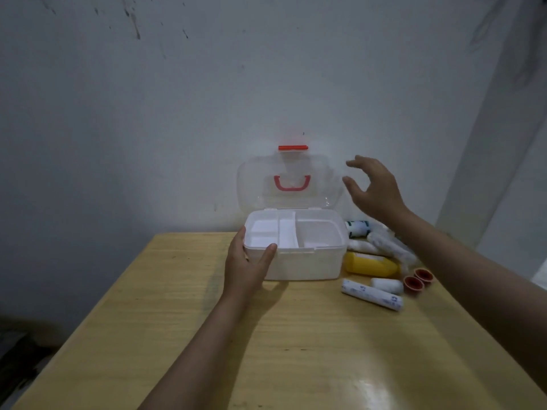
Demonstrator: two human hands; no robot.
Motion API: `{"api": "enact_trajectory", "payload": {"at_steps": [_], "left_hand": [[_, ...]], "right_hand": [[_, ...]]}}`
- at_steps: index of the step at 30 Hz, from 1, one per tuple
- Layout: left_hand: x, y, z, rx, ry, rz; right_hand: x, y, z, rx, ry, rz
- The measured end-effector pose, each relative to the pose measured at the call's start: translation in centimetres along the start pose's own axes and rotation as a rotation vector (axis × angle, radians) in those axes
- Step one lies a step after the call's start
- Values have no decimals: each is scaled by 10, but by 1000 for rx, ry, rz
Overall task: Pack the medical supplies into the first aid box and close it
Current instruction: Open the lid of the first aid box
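A white first aid box (307,263) stands open at the far edge of the wooden table (266,350). Its clear lid (257,184), with a red handle and a red latch, stands upright against the wall. Inside lies a white divided tray, with nothing visible in its compartments. My left hand (247,261) grips the box's front left corner, thumb on the rim. My right hand (374,187) hovers beside the lid's right edge with fingers spread, holding nothing. To the right of the box lie a yellow bottle (370,264), white bandage rolls (371,294) and two red-rimmed tape rolls (413,284).
The grey wall rises directly behind the box. More wrapped white rolls (390,247) and a green-and-white pack (358,227) lie at the back right, under my right forearm. The table's left edge drops off to a dark floor.
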State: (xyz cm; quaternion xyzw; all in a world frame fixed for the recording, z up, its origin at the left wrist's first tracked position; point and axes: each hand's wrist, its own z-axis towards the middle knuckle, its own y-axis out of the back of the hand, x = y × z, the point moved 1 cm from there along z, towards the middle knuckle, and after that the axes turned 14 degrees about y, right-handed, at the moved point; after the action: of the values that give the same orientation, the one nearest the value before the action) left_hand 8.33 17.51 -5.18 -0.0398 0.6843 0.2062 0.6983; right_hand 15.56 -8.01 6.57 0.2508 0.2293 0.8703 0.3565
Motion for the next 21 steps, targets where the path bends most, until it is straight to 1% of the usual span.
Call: {"api": "enact_trajectory", "payload": {"at_steps": [2,8,12,15,21], "left_hand": [[0,-1,-1,-5,3,1],[0,-4,-2,-37,-4,-1],[1,-5,-2,-37,1,-12],[0,-5,-3,-47,-5,-35],[-1,-6,-5,-35,-7,-65]], "right_hand": [[-16,19,-26,13,-15,-72],[-74,57,-121,41,-355,-230],[-97,67,-159,96,-498,-269],[-103,65,-169,131,-557,-273],[-103,60,-175,32,-582,-228]]}}
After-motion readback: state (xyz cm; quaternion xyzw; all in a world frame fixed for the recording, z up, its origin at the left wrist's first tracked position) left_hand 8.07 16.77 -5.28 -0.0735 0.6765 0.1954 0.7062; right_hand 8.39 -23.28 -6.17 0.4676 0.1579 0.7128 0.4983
